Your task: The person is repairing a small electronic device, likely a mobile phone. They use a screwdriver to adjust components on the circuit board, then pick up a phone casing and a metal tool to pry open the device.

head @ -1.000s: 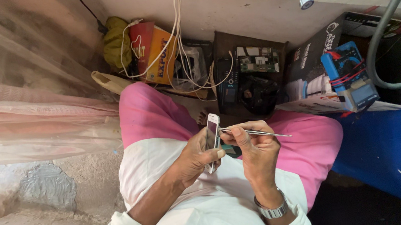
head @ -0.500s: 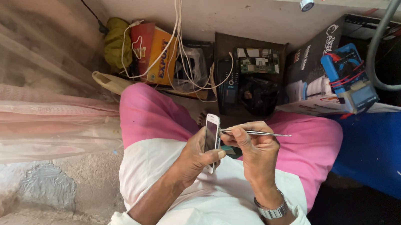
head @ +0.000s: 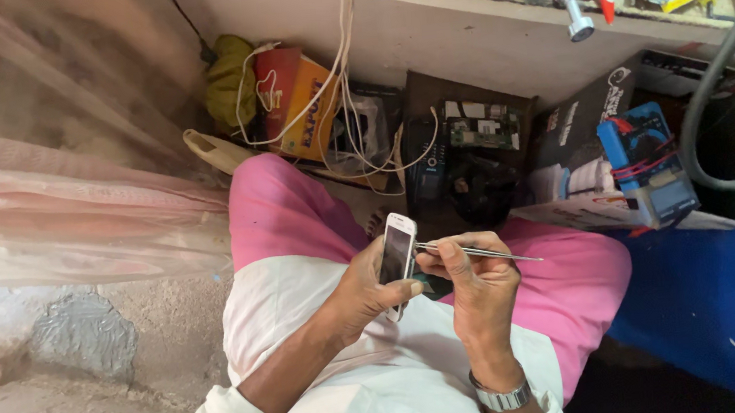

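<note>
We see the left hand (head: 361,292) wrapped around a small white phone (head: 396,251), thumb on one edge and fingers behind it, so the hand is closed on the phone and holds it upright with the dark screen turned toward the right hand. The right hand (head: 478,288) is just beside it, with the fingers pressed together on thin metal tweezers (head: 474,252). The tweezers lie almost level, one end at the edge of the phone and the other end pointing away to the right. Whether the tip really touches the phone, we cannot tell, because the fingers cover that place. On the right wrist there is a metal wristwatch (head: 503,398).

Both hands are above the lap, where we see a white shirt (head: 312,370) and pink cloth (head: 280,212) over the knees. Beyond the hands, on the floor, stands an open dark box (head: 471,144) with a green circuit board (head: 481,133) and white cables (head: 344,80) hanging near it. To the right of the right hand lies a blue meter (head: 649,165) on cardboard boxes. Farther up, a shelf (head: 493,12) carries small tools. To the left of the left hand hangs a pale pink curtain (head: 56,223).
</note>
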